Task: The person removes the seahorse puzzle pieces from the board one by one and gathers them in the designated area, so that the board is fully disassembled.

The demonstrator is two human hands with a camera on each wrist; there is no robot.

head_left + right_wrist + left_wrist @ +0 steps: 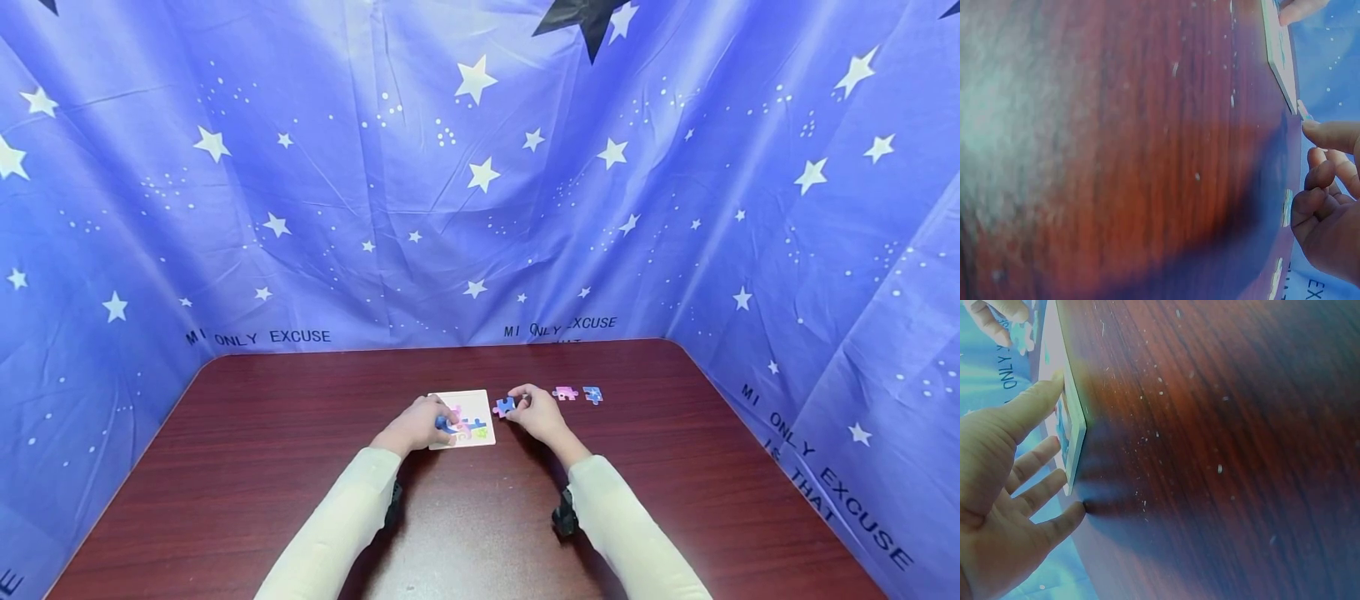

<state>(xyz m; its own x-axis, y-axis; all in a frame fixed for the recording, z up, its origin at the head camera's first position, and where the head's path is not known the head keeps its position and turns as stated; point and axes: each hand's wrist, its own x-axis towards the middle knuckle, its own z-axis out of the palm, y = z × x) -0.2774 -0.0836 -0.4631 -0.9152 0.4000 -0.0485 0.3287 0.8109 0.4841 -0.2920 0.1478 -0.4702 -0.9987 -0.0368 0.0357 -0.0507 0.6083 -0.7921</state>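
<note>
A small, pale-rimmed puzzle board (480,397) lies flat on the table, with pink, blue and green pieces (472,429) inside its frame. My left hand (420,425) rests at the board's left side. In the left wrist view its thumb reaches onto the board (1076,447) and the fingers spread loosely along the edge. Just right of the board, my right hand (538,412) pinches a blue and pink jigsaw piece (504,407) between thumb and forefinger. The right wrist view shows the other fingers curled in, with that piece (1302,110) largely hidden.
Beyond the right hand, a pink jigsaw piece (566,393) and a blue one (593,395) lie on the dark red-brown table (262,450). A blue cloth (420,167) with white stars hangs behind the table and on both sides.
</note>
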